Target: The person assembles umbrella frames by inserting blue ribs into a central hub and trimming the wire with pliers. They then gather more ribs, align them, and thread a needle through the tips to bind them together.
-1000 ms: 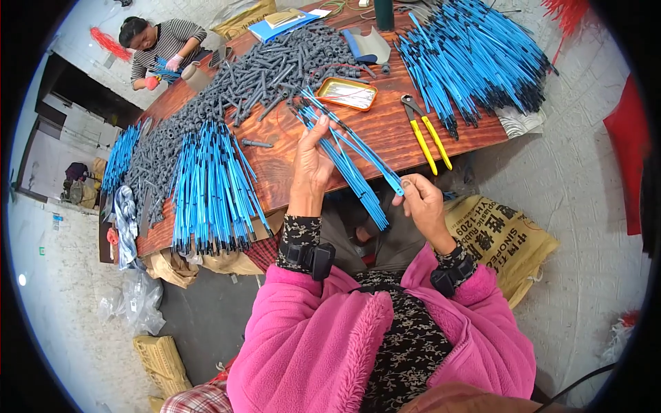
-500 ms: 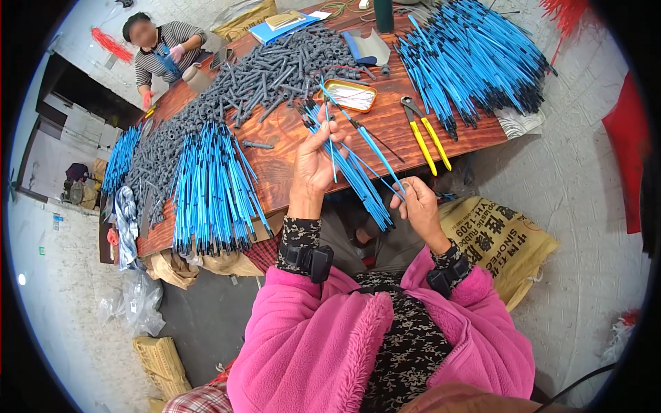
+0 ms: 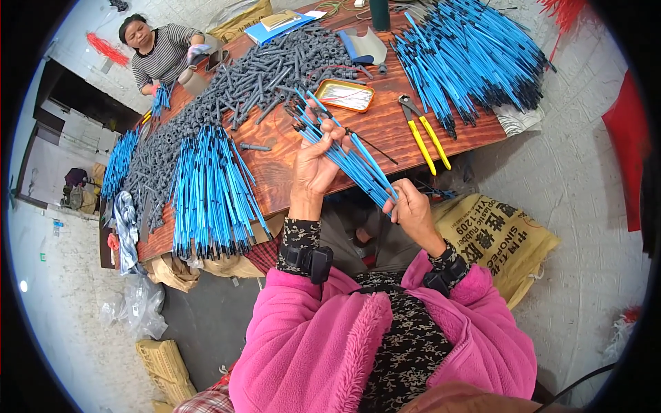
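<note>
A bundle of blue strips [image 3: 351,164] with black tips slants across the near edge of the bench [image 3: 385,127], its upper end above the wood and its lower end out past that edge, held by 2 bare hands. The left hand [image 3: 318,162] is curled around the upper part, thumb laid across the strips and the black tips poking out beyond the fingers. The right hand [image 3: 411,208] is nearly closed, thumb and fingers pinching the lower end; along the bundle's right side, some blue runs slightly apart from the rest. Just past the left hand sits a yellow-rimmed tray [image 3: 344,107] of white sticks [image 3: 343,94]. Pliers with 2 yellow handles [image 3: 427,134] lie toward the bench's right corner, handle ends over the near edge. 3 heaps of similar strips rest on the bench: a large heap [image 3: 475,58] along the right edge, a second heap [image 3: 213,189] overhanging the near edge further left, and a smaller heap [image 3: 120,165] at the left end. Grey fittings [image 3: 275,69] spread from the far middle toward the left end, with 1 grey piece [image 3: 255,147] lying alone near the second heap. At the far left edge sits another person [image 3: 165,55].
</note>
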### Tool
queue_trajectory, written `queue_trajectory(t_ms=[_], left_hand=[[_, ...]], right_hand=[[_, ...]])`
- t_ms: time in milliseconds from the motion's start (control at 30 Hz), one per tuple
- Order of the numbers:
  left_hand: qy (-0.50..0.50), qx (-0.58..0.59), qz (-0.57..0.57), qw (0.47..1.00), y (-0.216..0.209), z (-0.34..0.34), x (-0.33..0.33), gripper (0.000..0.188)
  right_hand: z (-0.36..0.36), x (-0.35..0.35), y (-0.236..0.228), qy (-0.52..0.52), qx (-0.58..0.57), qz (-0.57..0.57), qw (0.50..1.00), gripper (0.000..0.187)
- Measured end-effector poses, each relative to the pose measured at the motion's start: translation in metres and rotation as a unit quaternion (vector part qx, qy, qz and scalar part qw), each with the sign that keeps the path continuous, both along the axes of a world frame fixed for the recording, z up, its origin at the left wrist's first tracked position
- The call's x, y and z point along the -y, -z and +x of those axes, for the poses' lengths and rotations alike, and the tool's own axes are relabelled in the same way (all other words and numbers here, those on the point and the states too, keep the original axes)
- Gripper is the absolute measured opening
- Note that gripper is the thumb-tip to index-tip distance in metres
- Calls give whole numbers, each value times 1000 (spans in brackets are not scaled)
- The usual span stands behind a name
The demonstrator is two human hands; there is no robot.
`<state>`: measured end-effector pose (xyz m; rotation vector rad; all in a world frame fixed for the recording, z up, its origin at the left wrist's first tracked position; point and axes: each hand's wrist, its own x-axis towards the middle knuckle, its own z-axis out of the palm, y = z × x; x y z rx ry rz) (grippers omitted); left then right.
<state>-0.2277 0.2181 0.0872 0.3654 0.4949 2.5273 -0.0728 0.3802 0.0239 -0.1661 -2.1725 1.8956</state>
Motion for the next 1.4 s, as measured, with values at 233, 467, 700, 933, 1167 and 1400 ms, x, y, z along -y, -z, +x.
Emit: queue_trajectory(t_ms=[233,467,700,933,1167,1400], left_hand=[[43,-66,-59,995,-5,-9,-1,38],[64,-48,-132,988,-7,4,21,20],[100,-276,-173,940,-62,56,1,14],[-148,-159,-279,935,-23,14,-10,28],[-172,-146,-279,933,-17,1,-12,42],[-179,-134,-279,934,-14,-2,-3,41]], right_hand=[[3,-13,7,40,-71,170,982,14],[1,-32,-61,-55,-184,290,938,43],[-37,-15,-59,-323,-128,36,937,69],[-62,-36,-49,-119,-169,296,932,32],[-121,-164,-62,227,-87,533,810,26],[-141,-190,-49,220,30,477,850,22]])
